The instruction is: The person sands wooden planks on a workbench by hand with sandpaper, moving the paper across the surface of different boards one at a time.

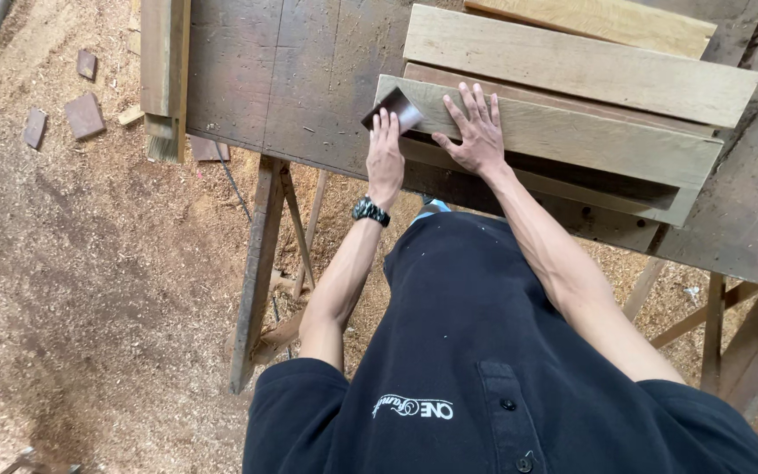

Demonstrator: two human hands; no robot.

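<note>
Floor (72, 263), left: sawdust-covered, with small dark wood offcuts (85, 114) scattered far left.

Workbench (309, 79): dark, worn top on slanted timber legs; a narrow plank (164, 61) lies at its far-left edge.

Left hand (385, 158), with a dark wristwatch (370, 211) at the wrist: fingers extended and close together, pressing a small dark sheet (394, 110), seemingly sandpaper, flat against the left end of the board. The grip is a press from above, not a closed grasp. The sheet looks thin, light and flexible; it is best held under flat fingers as here, since a pinch at the edge would likely crumple it.

Board (572, 132): pale, long, lying near the front edge of the bench, topmost at the near side of a stack of similar boards (581, 66). Judged stiff, moderately heavy, rough-surfaced and not slippery; it is best lifted at both ends or steadied by weight from above.

Right hand (477, 132): fingers fully spread, palm down on the board, holding nothing, just right of the left hand.

Near: the person's dark shirt (484, 351).
</note>
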